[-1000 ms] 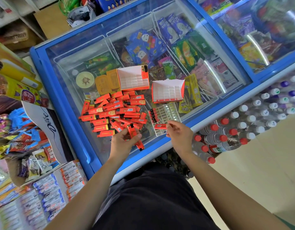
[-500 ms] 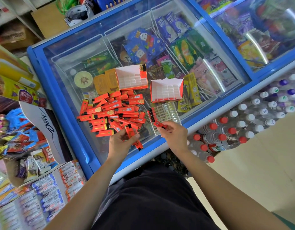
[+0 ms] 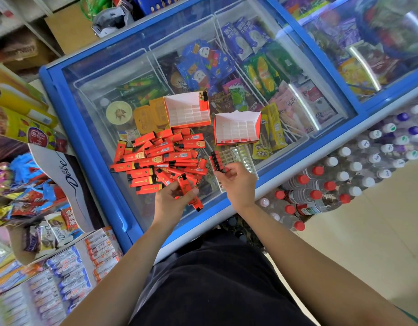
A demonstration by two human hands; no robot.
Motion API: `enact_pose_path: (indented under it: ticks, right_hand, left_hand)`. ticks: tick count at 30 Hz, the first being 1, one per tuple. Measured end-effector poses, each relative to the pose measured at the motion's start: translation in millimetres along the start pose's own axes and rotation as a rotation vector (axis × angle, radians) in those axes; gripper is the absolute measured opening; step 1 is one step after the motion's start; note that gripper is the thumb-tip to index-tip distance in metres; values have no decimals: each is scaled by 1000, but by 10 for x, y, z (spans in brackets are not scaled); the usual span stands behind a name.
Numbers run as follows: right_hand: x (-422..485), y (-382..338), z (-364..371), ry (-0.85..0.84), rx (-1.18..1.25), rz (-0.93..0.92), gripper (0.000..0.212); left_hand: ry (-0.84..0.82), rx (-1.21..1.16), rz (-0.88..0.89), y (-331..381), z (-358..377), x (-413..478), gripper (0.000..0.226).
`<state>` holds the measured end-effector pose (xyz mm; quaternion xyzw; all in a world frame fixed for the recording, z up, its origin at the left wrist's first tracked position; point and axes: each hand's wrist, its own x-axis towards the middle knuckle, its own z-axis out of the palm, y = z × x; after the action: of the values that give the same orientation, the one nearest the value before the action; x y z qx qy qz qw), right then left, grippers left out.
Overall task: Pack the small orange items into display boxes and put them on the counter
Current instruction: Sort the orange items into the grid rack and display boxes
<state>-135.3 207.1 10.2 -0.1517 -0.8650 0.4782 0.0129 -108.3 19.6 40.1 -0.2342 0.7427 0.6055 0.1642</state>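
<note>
Fingers of the left hand [image 3: 170,201] curl round a few orange items [image 3: 183,184]; the right hand [image 3: 241,184] pinches one more at the near end of a row slotted in a clear grid tray [image 3: 241,156]. Just left of the tray a loose pile [image 3: 156,158] of them lies on the glass freezer lid [image 3: 104,90]. Beyond stand two display boxes [image 3: 186,111], the left one holding one upright item in its far right corner
</note>
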Motion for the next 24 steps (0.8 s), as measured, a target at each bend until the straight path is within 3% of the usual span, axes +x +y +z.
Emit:
enact_pose_path:
  ticks: [12,16,20,24]
  right_hand:
    - [-10,51,137,82,-42,-79,29]
    - [-63,21,18,-90,51,60,45]
    - [-214,-188,-189,-73,172,101,43]
    - [-258,-477,-215,-353,259,-9,42]
  left_hand:
    - [-15,-14,15,33,-2,0,13]
    - [-38,-9,46,79,12,0,16]
    - [-59,20,83,143,25,-26,18]
    - [-143,124,196,171,9,-40,16]
